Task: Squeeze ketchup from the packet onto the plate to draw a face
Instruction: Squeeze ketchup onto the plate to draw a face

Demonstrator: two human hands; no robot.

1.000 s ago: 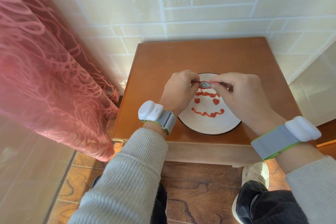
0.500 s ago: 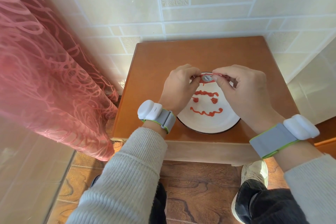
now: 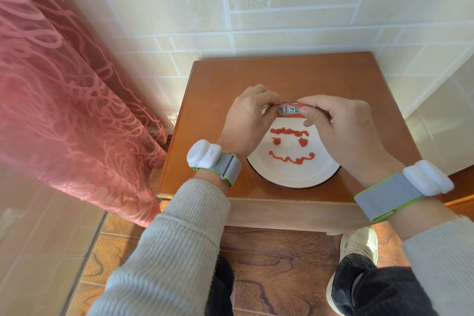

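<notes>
A red ketchup packet (image 3: pixel 289 110) is pinched at each end by the left hand (image 3: pixel 250 120) and right hand (image 3: pixel 342 128), its long axis lying left-right above the plate (image 3: pixel 295 177).

A: Any readable text in view?
B: Only on the ketchup packet (image 3: pixel 289 110). White label on red, brand word running sideways along its left end, looks like "HEINZ".
A: Rest of the label?
B: Small tomato picture, a green patch, a line of fine print. Too small to read.
A: Numbers, signs elsewhere?
B: None legible.
</notes>
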